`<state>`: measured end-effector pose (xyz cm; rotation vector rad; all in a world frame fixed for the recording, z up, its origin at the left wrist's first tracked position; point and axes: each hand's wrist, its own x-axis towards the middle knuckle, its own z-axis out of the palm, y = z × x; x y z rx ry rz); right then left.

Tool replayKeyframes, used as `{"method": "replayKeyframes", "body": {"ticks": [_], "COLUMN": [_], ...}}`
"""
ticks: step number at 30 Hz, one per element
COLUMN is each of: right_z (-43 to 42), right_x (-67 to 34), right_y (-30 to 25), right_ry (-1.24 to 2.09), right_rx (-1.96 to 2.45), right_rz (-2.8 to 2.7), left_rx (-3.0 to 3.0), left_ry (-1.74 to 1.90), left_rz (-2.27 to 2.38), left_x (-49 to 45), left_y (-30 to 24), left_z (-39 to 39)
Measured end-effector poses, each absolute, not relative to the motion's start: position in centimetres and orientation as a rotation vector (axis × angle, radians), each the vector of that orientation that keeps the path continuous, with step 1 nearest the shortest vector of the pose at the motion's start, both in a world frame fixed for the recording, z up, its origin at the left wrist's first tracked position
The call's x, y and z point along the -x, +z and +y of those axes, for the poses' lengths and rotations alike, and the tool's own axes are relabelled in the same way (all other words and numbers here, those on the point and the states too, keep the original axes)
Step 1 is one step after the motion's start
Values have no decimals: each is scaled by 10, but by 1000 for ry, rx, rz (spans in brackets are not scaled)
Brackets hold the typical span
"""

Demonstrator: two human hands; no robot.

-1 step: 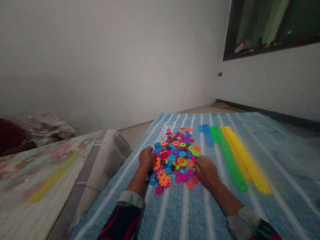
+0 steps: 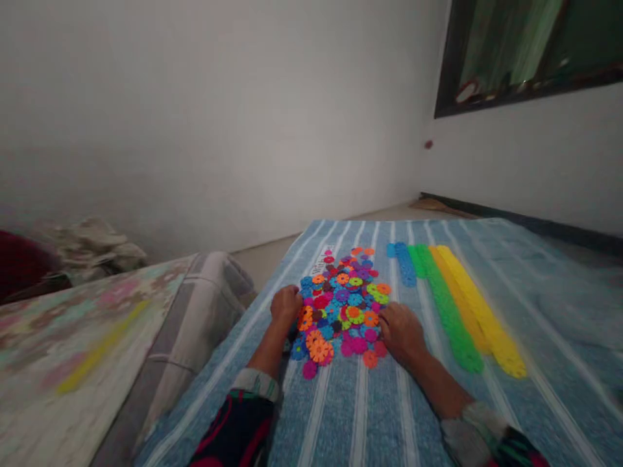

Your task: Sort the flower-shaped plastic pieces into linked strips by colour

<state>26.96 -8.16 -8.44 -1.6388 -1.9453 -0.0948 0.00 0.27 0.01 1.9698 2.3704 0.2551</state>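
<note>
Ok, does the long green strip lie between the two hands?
No, the long green strip lies to the right of the right hand, while the coloured discs lie between it and the left hand.

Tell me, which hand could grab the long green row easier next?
Probably the right hand: it's at the right edge of the pile, nearer the green row, with just cloth between. The left hand is across the pile.

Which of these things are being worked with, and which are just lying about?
Likely in use:
- heap of colourful discs, between left hand and right hand
- blue row, green row, orange row and yellow row, laid out beside it

Probably just lying about:
- crumpled pale cloth
- floral cover
- blurred yellow strip on that cover
</note>
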Motion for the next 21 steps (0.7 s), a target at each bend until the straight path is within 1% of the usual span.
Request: {"method": "replayKeyframes", "body": {"ticks": [5,11,15,21], "right_z": [-84,-84,-84,-84], "right_x": [-270,-270,-270,-270], "right_y": [-82,-84,-84,-82], "right_ry": [-118,-151,-172,-151], "right_rx": [1634,1614,1610,1600], "right_rz": [-1940,-1932,-1930,-1929], "left_rx": [-1917,-1788,-1680,-1460], "left_ry": [230,290,425,735], "left_rz": [2342,2272,2176,2071], "left_x": [0,7,17,28], "left_y": [-1,-4,-10,-20], "left_z": [19,41,48,48]}}
